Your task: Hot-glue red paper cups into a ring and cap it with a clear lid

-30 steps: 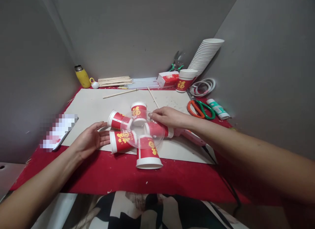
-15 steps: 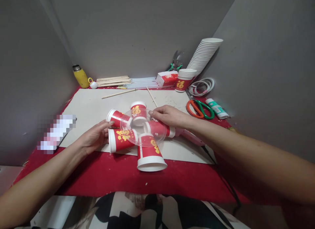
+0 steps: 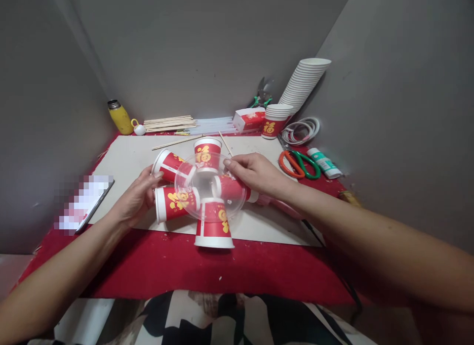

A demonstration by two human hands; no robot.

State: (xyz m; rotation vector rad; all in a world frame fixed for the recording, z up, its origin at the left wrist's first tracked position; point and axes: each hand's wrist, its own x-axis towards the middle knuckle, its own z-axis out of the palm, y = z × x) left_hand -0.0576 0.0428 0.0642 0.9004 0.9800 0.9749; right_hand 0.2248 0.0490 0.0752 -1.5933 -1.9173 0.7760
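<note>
Several red paper cups with gold characters and white rims, one of them a lower cup (image 3: 213,226), lie on their sides in a ring, rims outward, around a clear plastic disc (image 3: 203,179). The disc overlaps their narrow ends. My left hand (image 3: 135,199) is closed at the left side, its thumb on the upper-left cup (image 3: 168,167); the other fingers are partly hidden behind the lower-left cup (image 3: 172,204). With thumb and fingers, my right hand (image 3: 261,177) grips the disc's upper-right edge, above the right cup (image 3: 231,187).
Wooden sticks (image 3: 170,122), a red-and-white box (image 3: 249,120) and stacked paper cups (image 3: 305,85) line the back. Scissors with orange and green handles (image 3: 301,164) lie right. A pink tool (image 3: 285,206) with a black cord sits behind my right forearm. A phone (image 3: 87,201) lies left.
The ring of cups and disc has tilted, its far side rising toward the back and its near cup turning and shifting left. Both hands keep their hold and move slightly left.
</note>
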